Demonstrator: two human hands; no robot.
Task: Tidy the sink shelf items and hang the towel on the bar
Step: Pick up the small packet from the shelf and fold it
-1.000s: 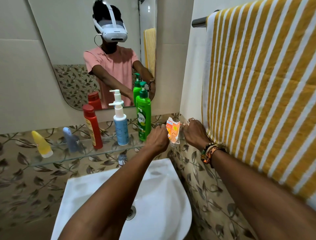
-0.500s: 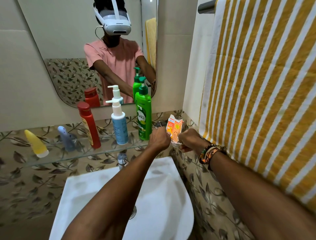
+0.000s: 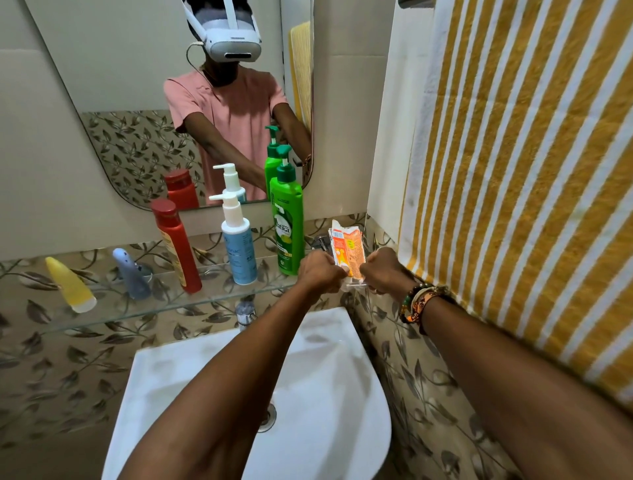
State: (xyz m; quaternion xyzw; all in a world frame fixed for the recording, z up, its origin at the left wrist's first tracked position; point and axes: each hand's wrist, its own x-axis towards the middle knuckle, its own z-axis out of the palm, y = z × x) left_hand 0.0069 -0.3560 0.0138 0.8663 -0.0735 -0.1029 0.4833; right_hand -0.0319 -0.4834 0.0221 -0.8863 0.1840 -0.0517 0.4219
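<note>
A clear glass shelf [image 3: 154, 310] runs along the leaf-patterned tiles above the glossy white sink [image 3: 325, 363]. At 9 o'clock of the view a yellow cone-shaped tube [image 3: 70, 284] stands cap down and leaning on the shelf. A blue-grey tube [image 3: 132, 274] of the same shape is at its 3 o'clock. Next come a tall red plastic bottle [image 3: 176, 246], tilted, then a pale blue pump bottle [image 3: 239, 250] with a white head, then a glossy green pump bottle [image 3: 287, 233], upright. The mirror [image 3: 120, 68] behind them doubles their tops. At 3 o'clock of the green bottle, at the shelf's end by the corner, stands a bunch of crinkled orange-and-white sachets [image 3: 347, 250], upright, with clear film at the foot. The left hand [image 3: 320, 274] has its grip closed in a fist round the lower left edge of the sachets. The right hand [image 3: 385, 270], with beaded bracelets [image 3: 418, 303] at the wrist, has its grip curled round the lower right edge. From 12 to 4 o'clock hangs the towel [image 3: 531, 171], thick terry in mustard and white stripes, draped over the metal bar [image 3: 412, 3] at the top edge.
</note>
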